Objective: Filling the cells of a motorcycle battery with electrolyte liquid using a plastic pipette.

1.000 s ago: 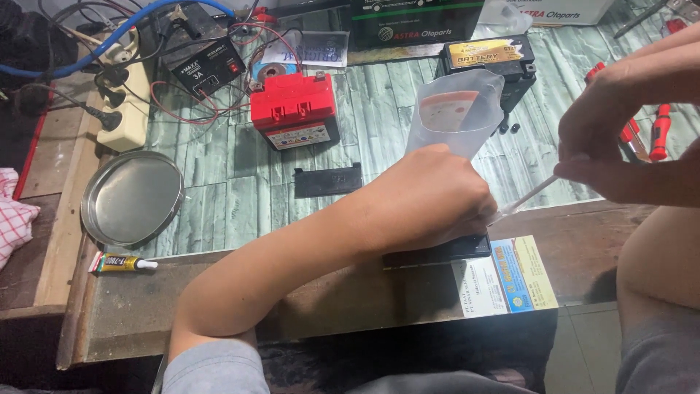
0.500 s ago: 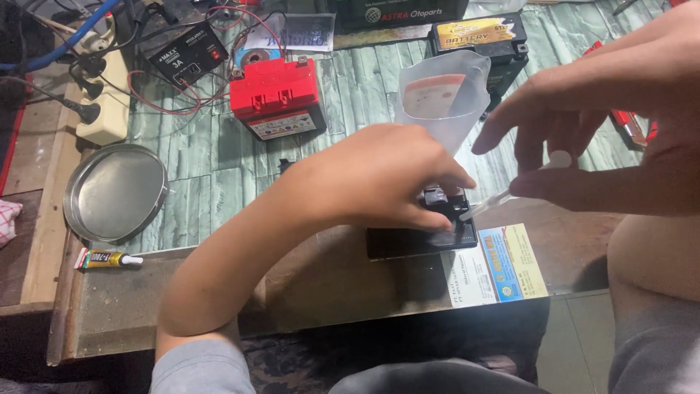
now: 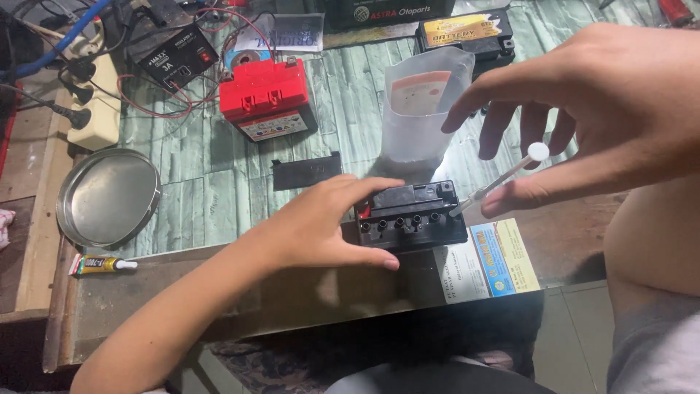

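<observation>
On the workbench point(image 3: 219, 284), the right hand point(image 3: 605, 117) tilts a syringe point(image 3: 499, 180) down-left toward the black battery point(image 3: 412, 217).

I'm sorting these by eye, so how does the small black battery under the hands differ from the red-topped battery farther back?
The small black battery is black all over; the red-topped battery has a bright red upper part. The black one shows a row of open round ports along its near edge, and the red one shows none. The left hand steadies the black one, while the red one sits untouched with wires nearby. Both are small boxy blocks on the table.
</observation>
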